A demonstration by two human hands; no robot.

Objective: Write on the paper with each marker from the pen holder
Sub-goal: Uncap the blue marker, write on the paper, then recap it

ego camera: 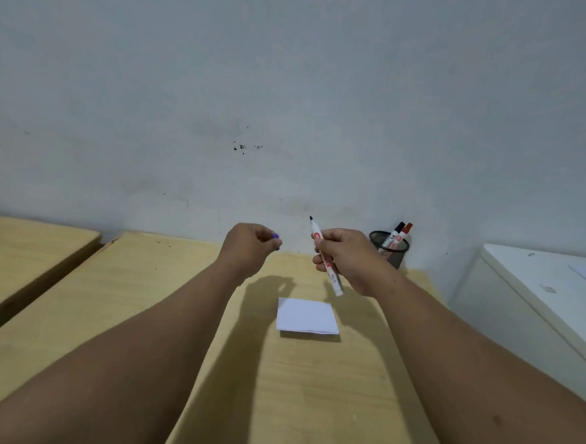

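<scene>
My right hand (349, 259) grips a white marker (333, 275), uncapped, its dark tip pointing up and away. My left hand (250, 248) is closed around a small blue-purple cap (276, 236), mostly hidden by the fingers. Both hands hover above the wooden table (163, 299), a short gap between them. A small folded white paper (308, 316) lies on the table below and in front of my hands. A black mesh pen holder (391, 250) stands at the back right by the wall, with a black-capped marker (395, 233) and a red-capped marker (404, 232) in it.
A grey wall rises right behind the table. A second wooden table (25, 250) stands to the left across a narrow gap. A white cabinet (537, 298) stands close on the right.
</scene>
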